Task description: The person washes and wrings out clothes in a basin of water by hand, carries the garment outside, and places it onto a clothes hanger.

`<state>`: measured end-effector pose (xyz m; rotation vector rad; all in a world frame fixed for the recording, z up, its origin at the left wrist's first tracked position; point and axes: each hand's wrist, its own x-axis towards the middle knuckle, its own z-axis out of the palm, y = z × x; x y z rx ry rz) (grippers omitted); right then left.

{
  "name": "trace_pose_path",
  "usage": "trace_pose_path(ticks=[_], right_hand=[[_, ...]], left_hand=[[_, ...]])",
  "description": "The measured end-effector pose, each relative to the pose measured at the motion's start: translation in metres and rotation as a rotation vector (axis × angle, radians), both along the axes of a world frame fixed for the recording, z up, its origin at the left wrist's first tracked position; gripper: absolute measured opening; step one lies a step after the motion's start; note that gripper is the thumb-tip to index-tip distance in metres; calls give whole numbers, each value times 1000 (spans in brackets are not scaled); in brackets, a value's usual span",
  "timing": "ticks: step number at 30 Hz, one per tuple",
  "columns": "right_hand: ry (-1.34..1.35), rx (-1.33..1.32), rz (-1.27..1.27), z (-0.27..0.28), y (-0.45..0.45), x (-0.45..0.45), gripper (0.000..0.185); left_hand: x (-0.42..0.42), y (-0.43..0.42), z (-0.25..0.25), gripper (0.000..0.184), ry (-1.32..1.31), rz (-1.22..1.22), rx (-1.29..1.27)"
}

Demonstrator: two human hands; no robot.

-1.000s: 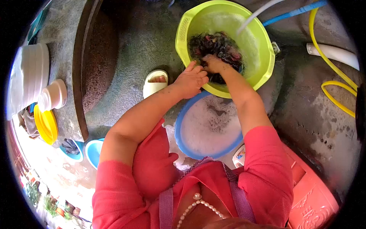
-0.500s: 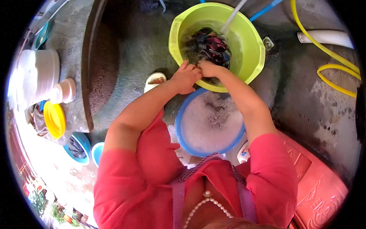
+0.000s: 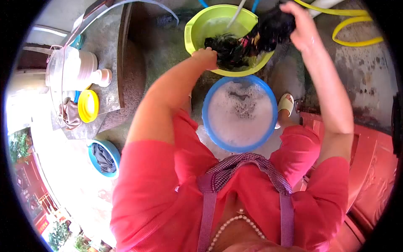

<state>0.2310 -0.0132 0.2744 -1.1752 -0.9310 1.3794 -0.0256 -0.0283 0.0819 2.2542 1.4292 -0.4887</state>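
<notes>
A dark patterned cloth point(image 3: 268, 33) stretches from inside the yellow-green basin point(image 3: 262, 63) up over its right rim. My right hand point(image 3: 300, 27) is closed on its raised end, above and right of the basin. At the basin's near left rim, my left hand point(image 3: 206, 58) has its fingers curled beside the dark cloth in the water; its fingertips are partly hidden, so I cannot make out its grip. A pale hose point(image 3: 236, 14) reaches into the basin. Just below stands a blue basin point(image 3: 205, 113) of foamy water.
A yellow hose point(image 3: 354, 42) loops at the upper right. On the stone ledge point(image 3: 111, 46) at the left are white containers and a yellow bowl point(image 3: 88, 106). A small blue tub point(image 3: 115, 168) holds dark cloth. Red panels point(image 3: 373, 164) stand at the right.
My right hand has risen up and to the right, pulling the dark cloth partly out of the basin. My left hand remains at the near rim. The view has shifted.
</notes>
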Motion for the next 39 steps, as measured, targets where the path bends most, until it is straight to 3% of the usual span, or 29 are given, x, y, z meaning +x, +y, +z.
trace_pose_path(ticks=[1,2,3,5,6,9,11,14,15,17,19,21,22,25,26,27,29,30,33,36,37,38,39], right_hand=[[81,-1,6,15,13,14,9],[127,-12,-81,79,-31,-43,9],[130,72,-45,102,-41,-47,9],[159,274,15,136,-59,-41,8],[180,290,194,153,-71,-30,8],[73,630,-32,175,-108,-12,10],[82,719,-116,167,-115,25,14],[183,589,-286,134,-116,120,16],[271,398,-407,127,-116,164,16],[196,392,-534,54,-98,232,23],[-161,311,-484,-8,-99,216,32],[-818,25,-220,-71,-94,200,57],[-1028,-68,-120,-92,-101,178,82],[-1015,87,174,-146,-104,98,122],[-953,216,174,-165,-104,71,128],[-985,179,153,-175,-101,45,131],[-754,-40,-52,-177,-97,1,135],[-584,122,-152,-179,-86,-6,135],[-78,542,-434,-141,-76,-17,97],[-340,397,-482,-121,-59,18,60],[-466,392,-565,-113,-54,23,55],[-313,423,-607,-94,-56,23,50],[-83,448,-612,-58,-61,14,30]], left_hand=[[11,-11,3,86,-45,50,32],[25,-22,6,100,-94,97,63],[46,-35,14,123,-98,158,49],[87,-47,16,131,-363,406,114],[104,-52,13,127,-553,549,151],[135,-38,20,105,-1050,916,120],[145,0,-2,53,-1844,860,-176],[132,25,26,40,-1947,943,-446],[132,29,36,39,-1963,1004,-483],[135,43,45,32,-2025,1124,-453],[139,37,83,26,-2090,1109,-395],[147,19,126,24,-2050,1079,-216],[151,11,137,24,-2029,1064,-133],[160,0,143,44,-2104,840,-369],[165,-23,160,20,-2148,1006,-299],[160,-33,162,20,-2191,916,-361],[151,-44,164,20,-2267,727,-485],[148,-50,166,20,-2312,620,-568],[123,-75,177,22,-2341,545,-607],[87,-74,173,41,-2389,531,-692],[56,-41,148,36,-2281,373,-834],[49,-50,153,32,-2097,564,-615],[43,-59,158,27,-1894,730,-404]])
